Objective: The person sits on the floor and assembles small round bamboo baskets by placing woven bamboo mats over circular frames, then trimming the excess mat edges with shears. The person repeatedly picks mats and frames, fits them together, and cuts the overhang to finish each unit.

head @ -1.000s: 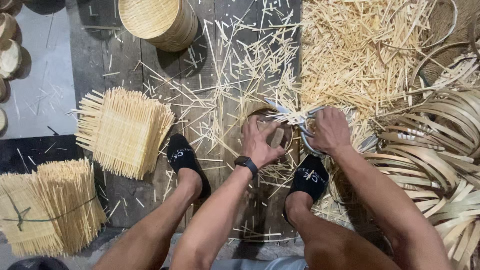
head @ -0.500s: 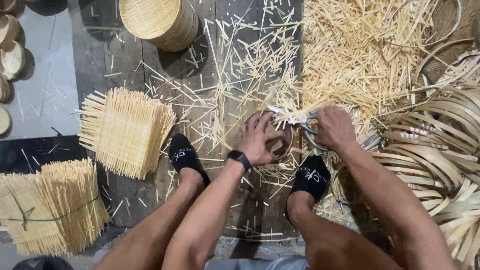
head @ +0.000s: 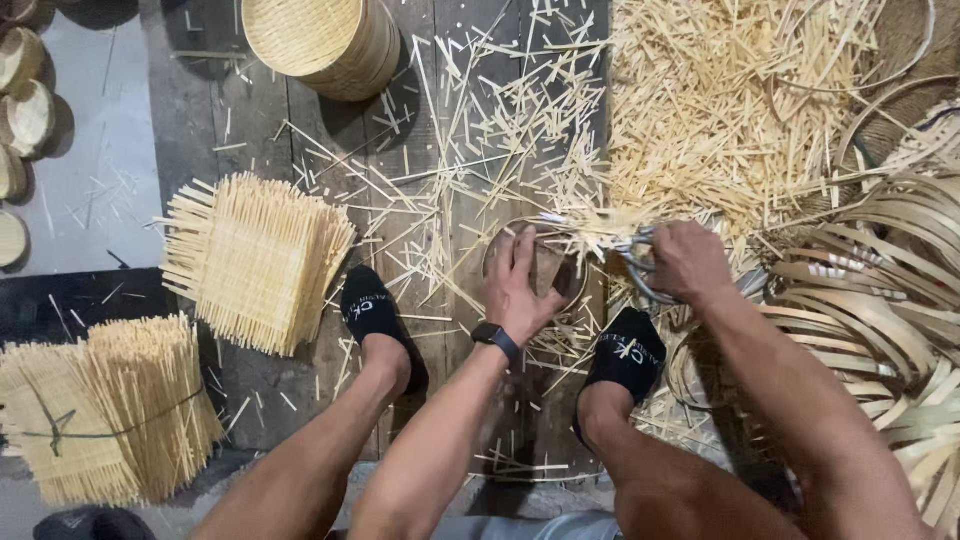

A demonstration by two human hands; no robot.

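Our left hand (head: 520, 290) presses flat, fingers spread, on the round bamboo frame (head: 540, 265) between our feet; our right hand (head: 685, 262) just beside it grips metal shears (head: 632, 262) at the frame's rim.

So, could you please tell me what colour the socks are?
Black, with small white markings on top; the socks show best in the head view.

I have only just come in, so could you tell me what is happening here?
A person sits on the floor with both feet out. The left hand presses down on a round bamboo piece, while the right hand works metal shears at its rim. Loose bamboo splints litter the boards, and a stacked mat of sticks lies to the left.
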